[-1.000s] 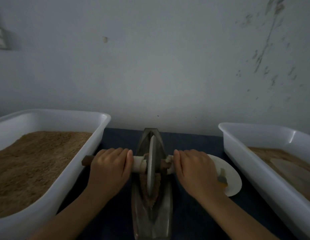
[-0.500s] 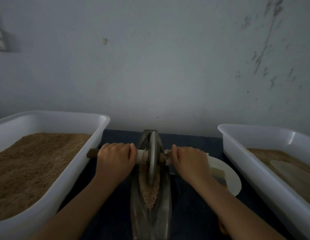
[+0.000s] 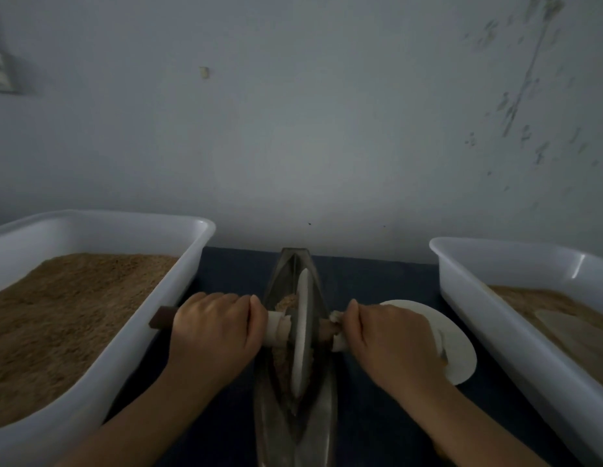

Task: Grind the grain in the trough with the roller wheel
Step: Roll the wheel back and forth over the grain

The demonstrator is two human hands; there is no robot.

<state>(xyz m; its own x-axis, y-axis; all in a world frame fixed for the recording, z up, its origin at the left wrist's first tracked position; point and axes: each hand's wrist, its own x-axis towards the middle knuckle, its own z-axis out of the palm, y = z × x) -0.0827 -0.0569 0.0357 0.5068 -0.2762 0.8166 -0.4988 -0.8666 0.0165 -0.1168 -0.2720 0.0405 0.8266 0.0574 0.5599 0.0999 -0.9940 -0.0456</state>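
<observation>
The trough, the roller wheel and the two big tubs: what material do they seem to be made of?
The trough looks like dull grey metal, with a faint sheen on its walls. The roller wheel is a pale, smooth disc, perhaps metal or stone; its dark brown handle looks wooden. Both tubs appear to be glossy white plastic.

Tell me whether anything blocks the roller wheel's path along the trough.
Nothing visible blocks it. The roller wheel stands in the trough with only grain around it. The left hand and right hand hold the axle on either side, outside the trough walls; the bins and plate lie off to the sides.
</observation>
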